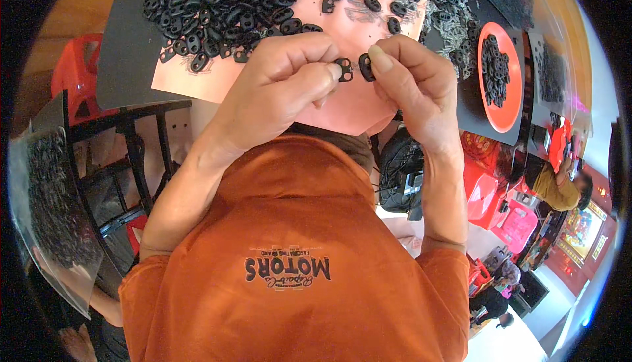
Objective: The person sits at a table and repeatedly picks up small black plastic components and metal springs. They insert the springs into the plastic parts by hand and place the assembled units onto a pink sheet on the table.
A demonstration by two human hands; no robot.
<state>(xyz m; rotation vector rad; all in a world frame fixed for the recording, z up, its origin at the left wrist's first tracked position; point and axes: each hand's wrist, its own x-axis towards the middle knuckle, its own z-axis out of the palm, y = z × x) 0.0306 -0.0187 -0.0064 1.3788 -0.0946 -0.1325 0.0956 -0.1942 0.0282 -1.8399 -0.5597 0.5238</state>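
Observation:
My left hand (280,82) pinches a small black two-hole cord lock piece (343,70) between thumb and fingers. Facing it, a second black cord lock piece (367,67) is pinched in my right hand (421,89). The two pieces are slightly apart, with what looks like a thin spring (355,67) in the gap. Both hands are over a pink sheet (336,108) at the table's near edge. Beyond my left hand lies a large heap of black cord lock pieces (204,6), some of them loose on the sheet.
Small clear or metallic springs (454,23) are piled right of the heap. An orange-red oval tray (510,108) of black parts stands on the dark table (474,122) at right. Red stools (82,66) are at left; another person (559,187) is at far right.

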